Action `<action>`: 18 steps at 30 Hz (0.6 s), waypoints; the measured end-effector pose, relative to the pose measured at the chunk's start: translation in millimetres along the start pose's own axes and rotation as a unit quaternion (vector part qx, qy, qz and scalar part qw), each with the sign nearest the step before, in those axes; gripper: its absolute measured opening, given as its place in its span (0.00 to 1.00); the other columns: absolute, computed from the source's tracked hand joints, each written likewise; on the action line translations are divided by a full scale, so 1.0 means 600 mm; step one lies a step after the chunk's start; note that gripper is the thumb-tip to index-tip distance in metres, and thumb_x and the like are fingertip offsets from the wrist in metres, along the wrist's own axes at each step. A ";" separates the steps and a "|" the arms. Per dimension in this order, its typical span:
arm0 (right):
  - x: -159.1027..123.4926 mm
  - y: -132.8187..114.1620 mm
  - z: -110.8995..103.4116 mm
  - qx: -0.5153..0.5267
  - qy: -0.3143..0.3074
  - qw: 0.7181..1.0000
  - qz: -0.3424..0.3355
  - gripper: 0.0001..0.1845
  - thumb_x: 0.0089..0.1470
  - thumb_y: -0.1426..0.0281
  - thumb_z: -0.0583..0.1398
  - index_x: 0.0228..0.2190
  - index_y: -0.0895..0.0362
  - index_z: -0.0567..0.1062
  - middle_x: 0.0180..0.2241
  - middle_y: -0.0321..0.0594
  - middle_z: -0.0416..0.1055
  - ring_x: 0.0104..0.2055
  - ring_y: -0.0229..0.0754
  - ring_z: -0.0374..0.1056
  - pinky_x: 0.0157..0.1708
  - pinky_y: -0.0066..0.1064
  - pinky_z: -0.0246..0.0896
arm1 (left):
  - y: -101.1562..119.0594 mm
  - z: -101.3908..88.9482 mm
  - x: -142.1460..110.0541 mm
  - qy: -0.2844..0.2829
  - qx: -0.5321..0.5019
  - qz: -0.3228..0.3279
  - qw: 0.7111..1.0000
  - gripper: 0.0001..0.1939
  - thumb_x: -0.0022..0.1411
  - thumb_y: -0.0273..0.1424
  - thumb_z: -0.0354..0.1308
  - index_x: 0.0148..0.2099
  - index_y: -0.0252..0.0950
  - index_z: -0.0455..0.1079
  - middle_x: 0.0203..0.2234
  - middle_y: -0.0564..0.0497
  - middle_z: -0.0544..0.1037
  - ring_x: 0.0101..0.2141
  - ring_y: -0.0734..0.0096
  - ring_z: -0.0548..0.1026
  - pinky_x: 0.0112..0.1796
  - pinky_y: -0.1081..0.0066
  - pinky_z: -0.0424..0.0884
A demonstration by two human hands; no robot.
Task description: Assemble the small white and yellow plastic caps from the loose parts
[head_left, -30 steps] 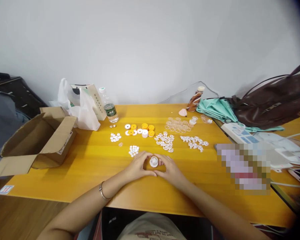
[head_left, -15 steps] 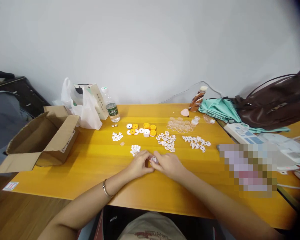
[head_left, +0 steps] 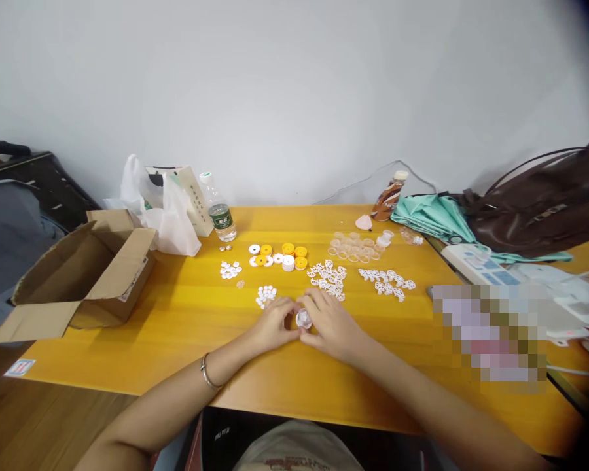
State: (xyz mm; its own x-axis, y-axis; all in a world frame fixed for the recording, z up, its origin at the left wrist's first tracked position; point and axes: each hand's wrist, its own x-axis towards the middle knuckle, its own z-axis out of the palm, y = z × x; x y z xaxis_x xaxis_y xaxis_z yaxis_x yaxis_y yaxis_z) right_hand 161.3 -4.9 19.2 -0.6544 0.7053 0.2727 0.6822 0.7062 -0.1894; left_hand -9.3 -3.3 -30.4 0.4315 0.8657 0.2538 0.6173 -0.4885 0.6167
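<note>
Between my two hands, low over the near middle of the table, is a small round whitish plastic piece point(head_left: 303, 319) with something clear inside its rim. My left hand point(head_left: 276, 320) curls its fingers and thumb around the left side of it. From the right, my right hand point(head_left: 331, 324) grips it with bent fingers and thumb. Just beyond my left hand lies a cluster of small white round pieces point(head_left: 266, 296). White leaf-shaped cutouts point(head_left: 328, 278) lie beyond my right hand. Farther back are yellow and white rolls point(head_left: 288, 254) and clear plastic rings point(head_left: 354, 247).
An open cardboard box point(head_left: 112, 288) stands at the left beside a white plastic bag point(head_left: 171, 222) and a water bottle point(head_left: 222, 216). At the back right are a brown drink bottle point(head_left: 389, 196), folded green fabric point(head_left: 432, 216) and a power strip point(head_left: 481, 265). More white cutouts point(head_left: 387, 281) lie right.
The fingers of my right hand have shifted around the small round piece, and its round rim now shows from above. My left hand has barely moved.
</note>
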 end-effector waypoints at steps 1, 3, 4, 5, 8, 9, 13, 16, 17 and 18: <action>0.000 -0.001 -0.001 -0.002 0.012 1.000 0.011 0.15 0.50 0.61 0.59 0.37 0.58 0.67 0.40 0.48 0.68 0.42 0.50 0.64 0.39 0.36 0.56 | -0.001 0.000 0.000 0.000 -0.004 0.000 1.000 0.11 0.49 0.31 0.61 0.36 0.35 0.67 0.29 0.51 0.71 0.31 0.68 0.68 0.34 0.70 0.61; 0.000 -0.002 -0.002 -0.017 0.006 0.998 0.055 0.16 0.51 0.58 0.57 0.36 0.58 0.67 0.34 0.48 0.69 0.38 0.50 0.65 0.37 0.37 0.55 | 0.000 -0.001 0.000 -0.003 -0.012 0.002 1.000 0.12 0.49 0.31 0.61 0.38 0.35 0.67 0.30 0.51 0.72 0.32 0.68 0.69 0.35 0.70 0.61; 0.001 -0.003 -0.002 -0.026 -0.008 0.997 0.074 0.14 0.53 0.59 0.56 0.34 0.58 0.67 0.29 0.45 0.69 0.34 0.49 0.66 0.36 0.36 0.55 | 0.001 -0.002 0.001 -0.005 -0.014 0.003 1.000 0.12 0.50 0.31 0.61 0.38 0.35 0.67 0.30 0.51 0.72 0.33 0.67 0.69 0.36 0.69 0.61; 0.001 -0.003 -0.002 -0.031 -0.025 0.996 0.081 0.12 0.55 0.61 0.54 0.33 0.58 0.67 0.26 0.43 0.69 0.31 0.47 0.66 0.34 0.35 0.55 | 0.002 -0.003 0.001 -0.006 -0.014 0.004 1.000 0.11 0.50 0.32 0.61 0.37 0.35 0.67 0.30 0.51 0.72 0.33 0.67 0.69 0.36 0.69 0.61; 0.002 -0.005 -0.005 -0.016 -0.041 0.998 0.034 0.06 0.53 0.67 0.56 0.31 0.57 0.67 0.29 0.42 0.69 0.33 0.45 0.66 0.33 0.33 0.54 | 0.006 -0.004 0.000 -0.004 -0.002 -0.002 1.000 0.10 0.50 0.33 0.61 0.34 0.35 0.67 0.29 0.51 0.71 0.32 0.67 0.68 0.35 0.69 0.60; 0.002 -0.006 -0.007 -0.007 -0.032 0.999 0.017 0.08 0.51 0.66 0.57 0.32 0.57 0.67 0.33 0.43 0.70 0.35 0.46 0.65 0.34 0.33 0.55 | 0.007 -0.005 -0.001 -0.005 0.003 -0.004 1.000 0.11 0.49 0.34 0.62 0.34 0.35 0.67 0.28 0.51 0.70 0.31 0.67 0.67 0.34 0.70 0.60; 0.003 -0.008 -0.010 -0.025 -0.036 0.996 0.081 0.18 0.51 0.56 0.57 0.35 0.58 0.67 0.32 0.46 0.71 0.34 0.49 0.66 0.32 0.34 0.55 | 0.011 -0.006 -0.002 -0.014 -0.002 0.004 1.000 0.11 0.50 0.32 0.61 0.36 0.35 0.67 0.30 0.51 0.71 0.33 0.67 0.68 0.34 0.70 0.59; 0.003 -0.007 -0.013 -0.035 -0.093 0.992 0.084 0.10 0.56 0.63 0.53 0.33 0.58 0.67 0.26 0.42 0.70 0.29 0.45 0.67 0.29 0.32 0.54 | 0.012 -0.006 -0.002 -0.017 -0.001 0.002 1.000 0.10 0.50 0.31 0.61 0.35 0.35 0.67 0.30 0.51 0.71 0.34 0.67 0.68 0.35 0.70 0.60; 0.002 -0.007 -0.015 -0.023 -0.097 0.993 0.059 0.07 0.56 0.66 0.54 0.33 0.57 0.67 0.28 0.42 0.71 0.30 0.44 0.67 0.30 0.31 0.55 | 0.012 -0.007 -0.002 -0.017 0.001 -0.003 1.000 0.10 0.50 0.32 0.62 0.35 0.35 0.67 0.30 0.51 0.71 0.34 0.67 0.68 0.35 0.69 0.60; 0.001 -0.006 -0.016 -0.008 -0.091 0.995 0.033 0.05 0.54 0.67 0.55 0.33 0.57 0.67 0.31 0.42 0.71 0.33 0.44 0.67 0.32 0.31 0.55 | 0.012 -0.007 -0.001 -0.017 0.002 -0.008 1.000 0.11 0.50 0.33 0.62 0.35 0.35 0.67 0.30 0.50 0.71 0.34 0.66 0.68 0.35 0.69 0.60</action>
State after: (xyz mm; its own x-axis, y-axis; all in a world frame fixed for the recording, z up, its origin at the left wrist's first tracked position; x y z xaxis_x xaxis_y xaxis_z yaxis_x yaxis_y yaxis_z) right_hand 161.5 -7.7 29.4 -0.6557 0.7502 0.0847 0.7294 0.6584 -0.1857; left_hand -7.9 -7.1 -23.3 0.4443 0.8687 0.2188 0.6260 -0.4758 0.6178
